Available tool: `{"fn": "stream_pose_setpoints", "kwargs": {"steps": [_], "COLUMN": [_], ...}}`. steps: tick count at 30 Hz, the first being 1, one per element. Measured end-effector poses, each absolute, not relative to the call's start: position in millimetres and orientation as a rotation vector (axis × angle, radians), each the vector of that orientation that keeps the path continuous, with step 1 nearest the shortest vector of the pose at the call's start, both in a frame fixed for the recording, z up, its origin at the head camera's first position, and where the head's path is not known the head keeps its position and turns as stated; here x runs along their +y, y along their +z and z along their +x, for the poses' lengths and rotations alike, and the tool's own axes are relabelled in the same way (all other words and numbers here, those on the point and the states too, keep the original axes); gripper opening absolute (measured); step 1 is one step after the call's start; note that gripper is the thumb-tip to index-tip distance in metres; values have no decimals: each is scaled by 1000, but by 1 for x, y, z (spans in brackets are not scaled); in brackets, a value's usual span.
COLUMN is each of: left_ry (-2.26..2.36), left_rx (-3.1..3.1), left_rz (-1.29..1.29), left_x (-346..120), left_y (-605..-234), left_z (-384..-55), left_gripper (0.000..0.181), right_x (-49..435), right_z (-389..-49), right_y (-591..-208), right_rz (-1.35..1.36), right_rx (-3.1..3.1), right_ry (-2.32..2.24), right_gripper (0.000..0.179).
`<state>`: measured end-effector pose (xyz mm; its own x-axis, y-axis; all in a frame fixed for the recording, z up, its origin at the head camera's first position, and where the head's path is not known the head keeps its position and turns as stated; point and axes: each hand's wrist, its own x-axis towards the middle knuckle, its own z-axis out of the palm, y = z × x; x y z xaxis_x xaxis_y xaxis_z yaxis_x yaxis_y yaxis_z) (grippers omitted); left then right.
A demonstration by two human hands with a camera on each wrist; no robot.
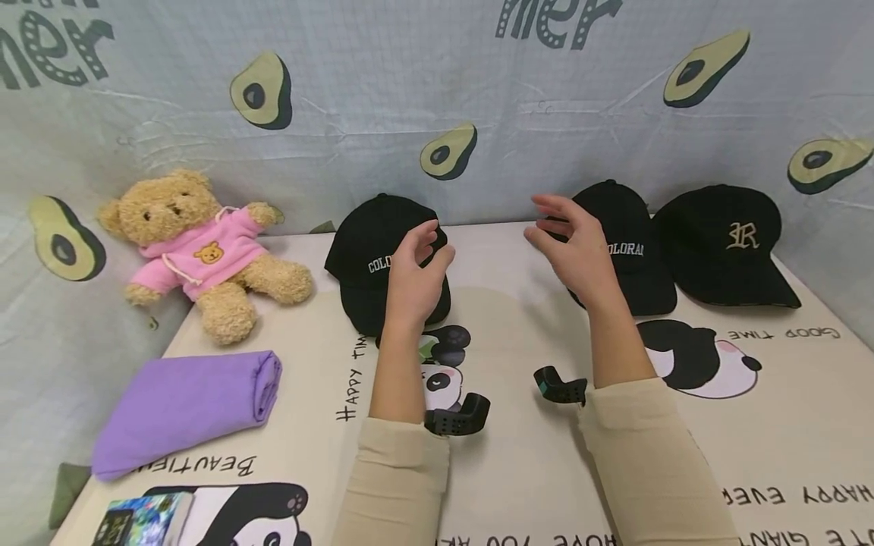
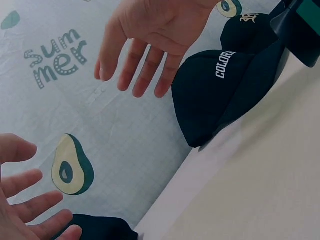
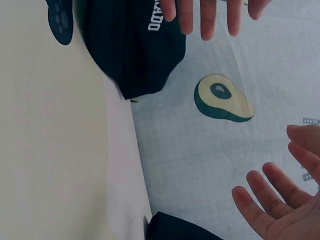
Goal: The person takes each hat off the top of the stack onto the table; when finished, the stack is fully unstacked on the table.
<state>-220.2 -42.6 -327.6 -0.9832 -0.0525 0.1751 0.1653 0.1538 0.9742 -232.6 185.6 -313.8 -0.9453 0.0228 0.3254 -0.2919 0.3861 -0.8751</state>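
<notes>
Both bare hands are raised over the table and hold nothing. In the head view my left hand (image 1: 416, 277) is in front of a black cap (image 1: 365, 227) with white lettering, hiding part of the word. The left wrist view shows that hand's fingers (image 2: 42, 202) spread apart. My right hand (image 1: 580, 250) is to the right, palm turned inward, partly covering a second black lettered cap (image 1: 624, 220). Its fingers (image 3: 280, 187) are spread in the right wrist view. Touching this second cap on the right is a third black cap (image 1: 717, 258) with a gold R.
A teddy bear (image 1: 212, 250) in a pink hoodie leans against the avocado-print curtain (image 1: 341, 91) at the back left. Nearer are a folded purple cloth (image 1: 191, 406) and a small colourful book (image 1: 146, 519). Panda pictures and words decorate the pale table (image 1: 519, 455).
</notes>
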Motion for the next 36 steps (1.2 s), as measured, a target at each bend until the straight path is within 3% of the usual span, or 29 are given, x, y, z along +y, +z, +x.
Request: {"fn": "stream_pose_setpoints", "kwargs": {"steps": [15,36], "left_ry": [-2082,-2034], "left_rx": [-2083,-2054], "left_rz": [-166,-48], "left_x": [-51,-64], "left_y": [-322,-313], "left_z": [-219,-212], "left_gripper": [45,45], "right_x": [167,151], "right_z": [-235,-237], "right_y": [-317,-324], "right_rz": [315,383], "right_rx": [-2411,-2408], "right_ry": [1551,1623], "right_gripper": [48,50]}}
